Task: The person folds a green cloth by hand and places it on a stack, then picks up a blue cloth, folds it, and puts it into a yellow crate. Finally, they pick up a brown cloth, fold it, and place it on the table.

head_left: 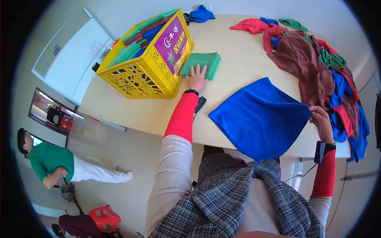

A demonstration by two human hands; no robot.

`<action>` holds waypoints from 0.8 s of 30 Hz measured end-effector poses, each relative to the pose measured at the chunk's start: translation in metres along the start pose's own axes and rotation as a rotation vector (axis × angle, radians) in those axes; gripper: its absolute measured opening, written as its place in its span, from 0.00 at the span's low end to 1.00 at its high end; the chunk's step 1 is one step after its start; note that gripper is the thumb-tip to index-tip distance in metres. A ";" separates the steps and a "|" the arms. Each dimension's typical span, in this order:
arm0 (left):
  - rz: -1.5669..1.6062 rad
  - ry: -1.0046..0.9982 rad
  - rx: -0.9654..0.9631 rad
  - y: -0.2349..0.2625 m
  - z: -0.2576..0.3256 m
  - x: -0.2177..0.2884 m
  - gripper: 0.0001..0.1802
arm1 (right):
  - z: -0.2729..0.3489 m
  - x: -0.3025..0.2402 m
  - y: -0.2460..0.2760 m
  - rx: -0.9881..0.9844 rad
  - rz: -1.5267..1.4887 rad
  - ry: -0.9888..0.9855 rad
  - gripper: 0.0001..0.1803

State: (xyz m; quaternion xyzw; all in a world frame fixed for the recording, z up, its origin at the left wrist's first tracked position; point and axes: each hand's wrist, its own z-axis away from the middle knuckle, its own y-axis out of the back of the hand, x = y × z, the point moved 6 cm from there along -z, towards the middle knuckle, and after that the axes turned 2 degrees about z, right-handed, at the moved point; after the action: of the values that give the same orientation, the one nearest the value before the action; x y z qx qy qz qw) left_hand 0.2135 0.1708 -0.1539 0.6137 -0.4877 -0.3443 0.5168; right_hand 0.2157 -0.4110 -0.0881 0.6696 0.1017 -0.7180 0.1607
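A blue cloth (262, 115) lies partly on the table in front of me, its near edge hanging over the front. My right hand (320, 121) pinches one corner of it and lifts that corner slightly. Farther left, my left hand (197, 78) lies with fingers spread on a folded green cloth (209, 63). That green stack sits beside a yellow plastic crate (158, 77), which holds folded green, brown and blue cloths (139, 37) standing in rows.
A loose heap of brown, red, blue and green cloths (305, 59) covers the table's right side and hangs over its edge. A crumpled blue cloth (201, 14) lies behind the crate. One person in a green shirt (51, 158) stands at left, near a red stool (104, 218).
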 end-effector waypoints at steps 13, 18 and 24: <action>0.875 -0.541 0.048 0.088 0.185 0.282 0.32 | -0.039 -0.071 -0.048 -0.102 -0.072 0.284 0.17; 0.728 -0.341 0.200 0.109 0.193 0.304 0.37 | -0.030 -0.098 -0.087 -0.301 -0.378 0.328 0.11; 0.747 -0.242 0.330 0.154 0.179 0.316 0.31 | -0.027 -0.117 -0.118 -0.129 -0.304 0.317 0.17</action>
State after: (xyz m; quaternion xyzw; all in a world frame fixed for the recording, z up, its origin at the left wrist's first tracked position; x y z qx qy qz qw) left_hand 0.1008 -0.1832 -0.0194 0.4244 -0.7822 -0.1201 0.4400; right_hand 0.2035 -0.2809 0.0178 0.7395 0.2709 -0.6116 0.0753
